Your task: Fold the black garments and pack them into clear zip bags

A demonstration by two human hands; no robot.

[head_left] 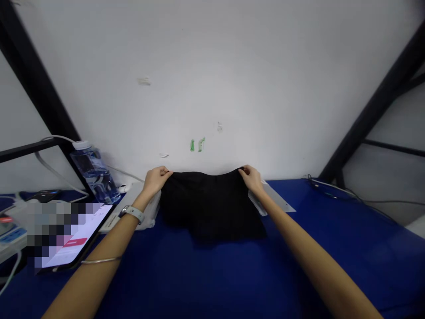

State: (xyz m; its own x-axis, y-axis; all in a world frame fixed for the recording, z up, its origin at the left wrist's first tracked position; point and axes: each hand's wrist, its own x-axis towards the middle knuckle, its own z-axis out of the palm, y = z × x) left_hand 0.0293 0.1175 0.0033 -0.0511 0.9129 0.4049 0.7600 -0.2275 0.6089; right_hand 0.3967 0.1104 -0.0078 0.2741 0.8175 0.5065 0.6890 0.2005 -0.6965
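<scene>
At frame centre, the left hand (pixel 156 180) and right hand (pixel 251 179) are pinching opposite corners of a black cloth (pixel 209 206), well apart, drawing its top edge evenly taut.

A black cloth garment (pixel 209 204) looks soft and matt, without shine. The blue table covering (pixel 332 248) under it is smooth with a faint gloss. A clear plastic bottle (pixel 94 170) catches the light, and the white wall (pixel 265 88) has a flat, matt, lightly marked paint finish. A thin metal bangle (pixel 101 260) shines dully, and the tablet screen (pixel 83 241) is glossy glass.
</scene>
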